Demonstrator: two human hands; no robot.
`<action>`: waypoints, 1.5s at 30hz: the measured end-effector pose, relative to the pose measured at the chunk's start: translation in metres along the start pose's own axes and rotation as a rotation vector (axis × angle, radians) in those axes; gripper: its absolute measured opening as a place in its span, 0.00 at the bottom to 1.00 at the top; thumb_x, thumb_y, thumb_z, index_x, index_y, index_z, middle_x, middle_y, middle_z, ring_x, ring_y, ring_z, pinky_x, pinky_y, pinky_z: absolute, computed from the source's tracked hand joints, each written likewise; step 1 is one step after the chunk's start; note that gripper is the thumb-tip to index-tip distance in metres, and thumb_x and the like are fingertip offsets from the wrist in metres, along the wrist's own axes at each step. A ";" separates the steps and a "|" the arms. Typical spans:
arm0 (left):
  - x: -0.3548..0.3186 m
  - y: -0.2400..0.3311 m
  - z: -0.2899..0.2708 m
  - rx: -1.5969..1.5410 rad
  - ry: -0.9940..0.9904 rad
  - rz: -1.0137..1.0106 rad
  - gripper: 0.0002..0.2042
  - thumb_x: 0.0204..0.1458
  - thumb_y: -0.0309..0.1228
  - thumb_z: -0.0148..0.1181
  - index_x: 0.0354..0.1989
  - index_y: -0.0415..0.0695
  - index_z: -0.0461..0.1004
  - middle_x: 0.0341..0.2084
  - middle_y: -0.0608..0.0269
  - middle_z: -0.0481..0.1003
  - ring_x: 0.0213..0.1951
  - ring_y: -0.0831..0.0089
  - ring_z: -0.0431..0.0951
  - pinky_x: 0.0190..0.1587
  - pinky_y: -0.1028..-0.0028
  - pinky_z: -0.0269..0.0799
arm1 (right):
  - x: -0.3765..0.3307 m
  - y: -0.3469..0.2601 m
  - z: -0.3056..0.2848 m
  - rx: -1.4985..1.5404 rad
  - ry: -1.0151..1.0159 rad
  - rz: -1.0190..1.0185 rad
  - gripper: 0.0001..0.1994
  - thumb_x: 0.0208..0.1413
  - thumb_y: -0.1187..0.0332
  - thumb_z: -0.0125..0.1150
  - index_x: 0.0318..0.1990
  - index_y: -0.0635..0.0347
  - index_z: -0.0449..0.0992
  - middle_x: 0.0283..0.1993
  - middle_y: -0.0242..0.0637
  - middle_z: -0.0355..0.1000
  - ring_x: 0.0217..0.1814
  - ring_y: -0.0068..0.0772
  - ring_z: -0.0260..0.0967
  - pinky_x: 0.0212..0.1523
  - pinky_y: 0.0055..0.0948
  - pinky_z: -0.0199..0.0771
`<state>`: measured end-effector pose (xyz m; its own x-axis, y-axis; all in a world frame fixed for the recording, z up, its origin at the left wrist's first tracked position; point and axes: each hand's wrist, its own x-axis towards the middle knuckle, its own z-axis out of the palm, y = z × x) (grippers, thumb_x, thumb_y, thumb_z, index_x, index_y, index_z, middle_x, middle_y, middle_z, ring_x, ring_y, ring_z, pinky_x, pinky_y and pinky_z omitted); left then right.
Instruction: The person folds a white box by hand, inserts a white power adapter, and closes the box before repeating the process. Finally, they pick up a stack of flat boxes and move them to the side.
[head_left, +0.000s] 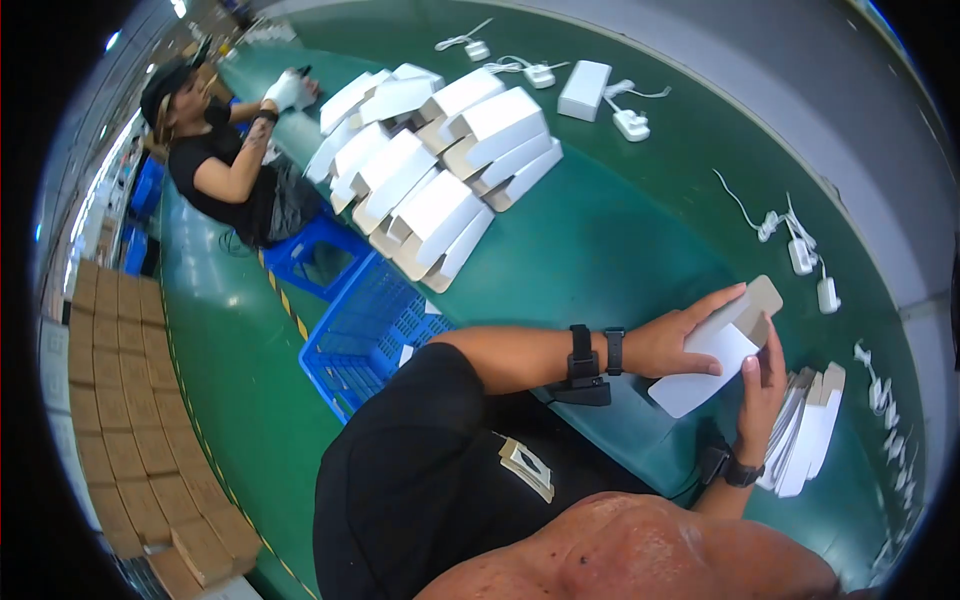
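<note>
A small white cardboard box, partly folded with its grey-brown inside showing at one end, is held up between my two hands over the green table. My left hand grips it from the left, thumb on the near white panel and fingers along the far side. At its right edge, my right hand holds it with fingertips near the raised end flap. Just right of my right hand, a stack of flat white cartons lies on the table.
Rows of open white boxes stand on the table at the far left. A closed white box and white power adapters line the far edge. A blue basket is left of me. Beyond it, a gloved co-worker sits.
</note>
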<state>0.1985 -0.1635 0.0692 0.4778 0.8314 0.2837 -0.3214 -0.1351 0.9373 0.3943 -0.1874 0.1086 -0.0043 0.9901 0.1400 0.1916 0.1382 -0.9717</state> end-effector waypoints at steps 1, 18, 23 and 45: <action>0.002 -0.002 0.000 0.075 -0.011 0.034 0.40 0.56 0.46 0.64 0.71 0.47 0.48 0.58 0.57 0.65 0.56 0.72 0.68 0.57 0.69 0.68 | 0.001 0.000 -0.001 0.003 0.037 -0.012 0.16 0.59 0.67 0.61 0.52 0.63 0.71 0.39 0.31 0.68 0.41 0.18 0.66 0.42 0.21 0.66; 0.069 -0.060 -0.007 -0.199 0.044 0.053 0.25 0.57 0.27 0.62 0.56 0.43 0.53 0.42 0.52 0.73 0.43 0.71 0.77 0.44 0.72 0.76 | 0.054 0.028 -0.019 0.013 -0.065 -0.409 0.17 0.62 0.63 0.57 0.53 0.66 0.73 0.58 0.47 0.72 0.60 0.38 0.69 0.59 0.32 0.68; 0.074 -0.059 -0.002 -0.015 0.028 0.039 0.34 0.52 0.25 0.67 0.60 0.43 0.48 0.41 0.45 0.76 0.42 0.64 0.80 0.43 0.69 0.78 | 0.057 0.036 -0.040 0.042 -0.156 -0.261 0.14 0.62 0.63 0.59 0.44 0.66 0.80 0.53 0.48 0.75 0.54 0.40 0.74 0.54 0.34 0.73; 0.081 -0.071 0.005 0.137 0.040 0.152 0.21 0.58 0.28 0.61 0.57 0.41 0.60 0.47 0.51 0.74 0.44 0.69 0.79 0.43 0.71 0.77 | 0.061 0.033 -0.057 -0.199 -0.143 -0.274 0.13 0.53 0.76 0.64 0.47 0.60 0.81 0.51 0.43 0.78 0.53 0.39 0.76 0.54 0.33 0.74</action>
<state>0.2643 -0.0896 0.0264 0.3982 0.8163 0.4184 -0.2716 -0.3308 0.9038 0.4560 -0.1242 0.0954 -0.2164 0.9122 0.3479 0.3511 0.4052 -0.8441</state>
